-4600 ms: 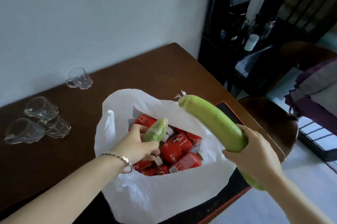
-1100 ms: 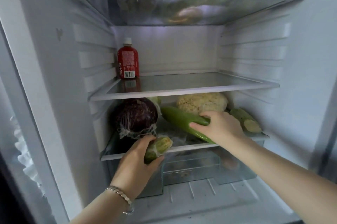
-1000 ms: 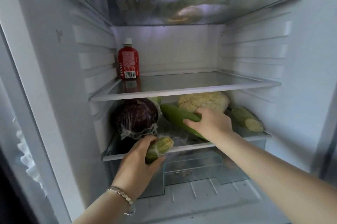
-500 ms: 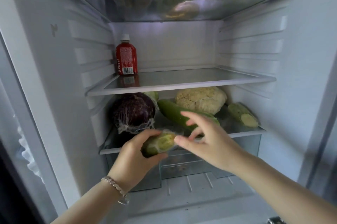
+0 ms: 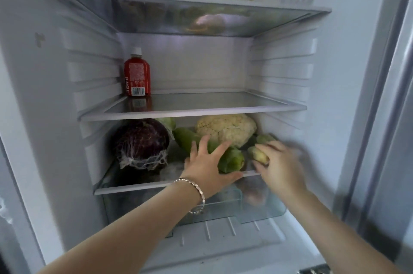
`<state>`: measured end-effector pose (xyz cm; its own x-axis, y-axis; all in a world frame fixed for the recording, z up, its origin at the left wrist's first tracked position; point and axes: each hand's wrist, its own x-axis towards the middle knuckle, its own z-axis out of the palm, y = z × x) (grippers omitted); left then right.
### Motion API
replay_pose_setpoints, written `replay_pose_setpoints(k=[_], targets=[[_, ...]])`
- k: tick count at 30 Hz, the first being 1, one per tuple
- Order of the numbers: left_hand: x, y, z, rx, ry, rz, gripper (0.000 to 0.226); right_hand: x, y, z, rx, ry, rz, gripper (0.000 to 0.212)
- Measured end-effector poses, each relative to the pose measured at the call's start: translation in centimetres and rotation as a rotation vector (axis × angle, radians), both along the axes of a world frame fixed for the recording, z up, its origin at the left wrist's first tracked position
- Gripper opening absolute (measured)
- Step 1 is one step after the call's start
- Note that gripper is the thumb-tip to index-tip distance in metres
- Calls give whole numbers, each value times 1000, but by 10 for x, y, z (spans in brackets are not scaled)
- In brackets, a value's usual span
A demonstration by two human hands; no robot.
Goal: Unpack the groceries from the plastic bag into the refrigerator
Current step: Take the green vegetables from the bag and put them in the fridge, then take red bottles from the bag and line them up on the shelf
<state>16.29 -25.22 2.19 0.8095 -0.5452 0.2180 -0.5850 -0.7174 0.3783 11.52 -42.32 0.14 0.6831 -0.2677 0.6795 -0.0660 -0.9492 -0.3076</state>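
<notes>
Two hands on the lower shelf [image 5: 134,185]: left hand [image 5: 206,167] splayed across the gourd [image 5: 230,159], right hand [image 5: 280,168] clasping blurred corn [image 5: 258,154]

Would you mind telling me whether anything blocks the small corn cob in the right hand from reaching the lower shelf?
Nothing visible blocks it: the right hand holds the corn cob just above the lower shelf, right of the green gourd.

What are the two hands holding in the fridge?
The right hand grips a small corn cob around its near end, though motion blur hides detail. The left hand holds nothing: its spread fingers press flat on the long green gourd.
</notes>
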Motion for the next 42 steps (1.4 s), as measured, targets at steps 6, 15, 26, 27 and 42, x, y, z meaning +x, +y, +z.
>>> replay_pose_setpoints(k=[6, 15, 26, 27, 42], targets=[[9, -8, -13, -54, 25, 28, 69, 26, -5, -7, -162, 147, 28, 40], [14, -6, -13, 8, -7, 38, 70, 15, 1, -17, -110, 122, 26, 41], [-2, 36, 1, 249, -98, -4, 66, -44, 53, -22, -149, 795, 344, 31], [-13, 47, -3, 280, -130, 17, 59, -44, 61, -21, -148, 842, 388, 31], [-296, 225, -79, 370, 371, 1054, 33, -140, 256, -52, -735, 871, 1142, 37]])
